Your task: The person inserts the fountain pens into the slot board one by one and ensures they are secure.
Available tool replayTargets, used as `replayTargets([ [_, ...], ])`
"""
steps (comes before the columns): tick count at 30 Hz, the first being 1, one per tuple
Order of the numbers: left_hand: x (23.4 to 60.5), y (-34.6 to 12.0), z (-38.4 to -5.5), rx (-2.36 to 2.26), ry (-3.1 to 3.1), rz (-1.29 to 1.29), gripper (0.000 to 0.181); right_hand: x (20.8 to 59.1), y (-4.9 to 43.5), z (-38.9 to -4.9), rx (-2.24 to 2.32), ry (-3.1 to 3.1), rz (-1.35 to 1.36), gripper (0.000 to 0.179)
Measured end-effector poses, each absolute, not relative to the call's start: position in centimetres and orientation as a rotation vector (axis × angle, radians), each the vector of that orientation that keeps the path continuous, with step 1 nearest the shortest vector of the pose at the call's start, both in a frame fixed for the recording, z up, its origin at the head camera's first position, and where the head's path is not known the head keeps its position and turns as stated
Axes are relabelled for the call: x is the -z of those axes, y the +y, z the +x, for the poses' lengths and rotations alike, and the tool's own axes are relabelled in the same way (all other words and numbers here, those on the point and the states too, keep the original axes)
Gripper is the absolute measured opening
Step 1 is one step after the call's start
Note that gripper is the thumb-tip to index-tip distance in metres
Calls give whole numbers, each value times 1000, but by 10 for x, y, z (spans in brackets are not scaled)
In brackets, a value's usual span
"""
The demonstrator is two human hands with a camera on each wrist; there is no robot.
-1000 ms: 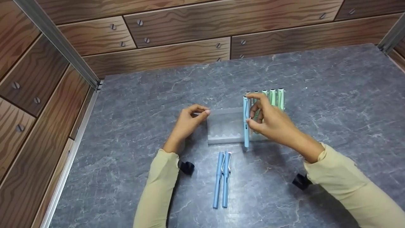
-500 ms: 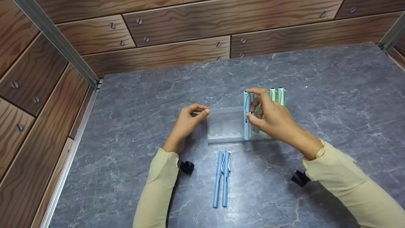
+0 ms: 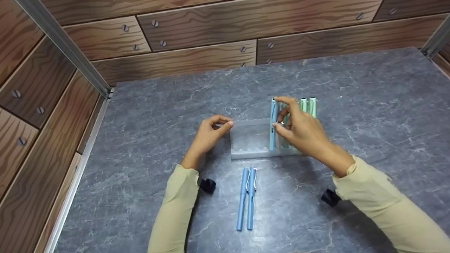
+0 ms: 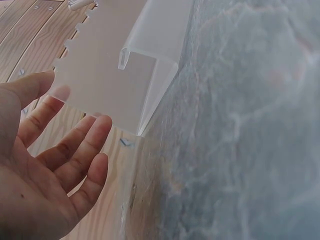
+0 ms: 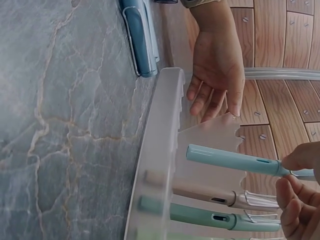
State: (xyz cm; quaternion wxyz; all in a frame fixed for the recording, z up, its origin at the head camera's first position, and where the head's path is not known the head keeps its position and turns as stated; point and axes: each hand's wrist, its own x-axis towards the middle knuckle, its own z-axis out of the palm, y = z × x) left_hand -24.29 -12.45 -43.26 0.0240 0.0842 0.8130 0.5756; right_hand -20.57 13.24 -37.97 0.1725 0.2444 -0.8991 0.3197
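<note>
Light-blue pen (image 5: 230, 159): probably light, stiff, slick; best taken near mid-length. Pinched towards clip end by right hand (image 3: 300, 131), over translucent rack (image 3: 249, 154); contact unclear. In rack: beige pen (image 5: 205, 192), green pen (image 5: 196, 215), others partly hidden. Rack corner pinched by left hand (image 3: 209, 135). On table (image 3: 175, 102): two blue pens (image 3: 242, 199).

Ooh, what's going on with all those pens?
Someone's right hand is pinching a light blue pen at a cloudy, see-through rack, while the left hand pinches the rack's left edge. A beige pen, a green pen and some pale green pens are already in the rack. Two darker blue pens lie side by side on the grey table. I can't tell whether the held pen is touching the rack.
</note>
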Motion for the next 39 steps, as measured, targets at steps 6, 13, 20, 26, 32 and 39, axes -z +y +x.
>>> replayTargets([
  [6,432,-124,-243,-1781,2511,253,23,383,130,-208,-870,-2552,682,55],
  [13,432,-125,-242,-1802,2486,262,23,387,129,-210,-844,-2558,686,56],
  [20,433,-124,-243,-1810,2485,262,24,391,127,-212,-817,-2598,665,57],
  [26,434,-124,-244,-1809,2498,267,23,393,126,-213,-782,-2612,649,58],
  [32,434,-124,-243,-1817,2502,263,22,396,125,-215,-745,-2633,648,56],
  [39,433,-124,-244,-1804,2509,259,23,396,124,-215,-704,-2628,670,57],
])
